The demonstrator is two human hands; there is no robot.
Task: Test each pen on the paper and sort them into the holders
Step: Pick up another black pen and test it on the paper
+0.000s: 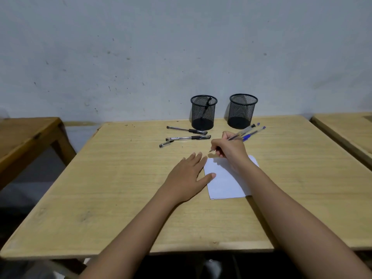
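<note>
My right hand (229, 150) grips a clear pen (235, 136) in a writing hold, its tip just beyond the top edge of the white paper (227, 184). My left hand (187, 176) lies flat with fingers spread, thumb on the paper's left edge. Two black mesh holders stand at the back: the left holder (203, 112) has one black pen in it, the right holder (242, 110) looks empty. Two black pens (188, 129) (188, 138) and a loose pen cap (166, 144) lie left of my right hand. Blue pens (254, 131) lie behind it.
The light wooden table (120, 188) ends at a grey wall. A darker wooden table (26, 133) stands to the left and another light one (346, 125) to the right.
</note>
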